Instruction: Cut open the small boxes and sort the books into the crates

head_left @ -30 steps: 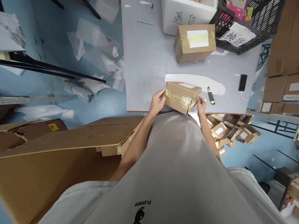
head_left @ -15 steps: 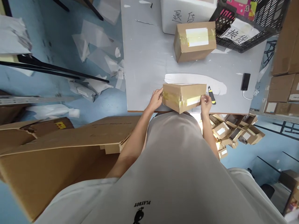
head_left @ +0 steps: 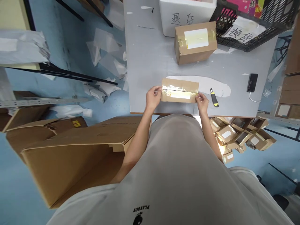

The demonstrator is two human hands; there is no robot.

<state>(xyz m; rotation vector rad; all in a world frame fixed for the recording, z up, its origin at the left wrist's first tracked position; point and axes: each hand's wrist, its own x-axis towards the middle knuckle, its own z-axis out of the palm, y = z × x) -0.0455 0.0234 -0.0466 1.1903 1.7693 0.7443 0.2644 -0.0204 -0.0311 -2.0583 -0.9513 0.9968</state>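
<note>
A small taped cardboard box (head_left: 180, 85) with a white label on its near side is held between my two hands at the front of the table. My left hand (head_left: 153, 97) grips its left end, the fingers closed at the edge. At the right end, my right hand (head_left: 202, 102) pinches the lower corner. Just right of that hand lies a black and yellow box cutter (head_left: 214, 97). Behind the box is a long white paper-like patch (head_left: 211, 83) on the tabletop.
A second taped box (head_left: 196, 53) stands farther back, before a white foam bin (head_left: 185, 29) and a black crate (head_left: 248, 47). At the right a phone (head_left: 252, 82) lies on its cable. A large open carton (head_left: 75, 175) is on my left; several small boxes (head_left: 231, 134) lie below right.
The box has turned from corner-on to a long taped side facing me. Both hands have turned with it, still at its ends. The camera view has shifted slightly.
</note>
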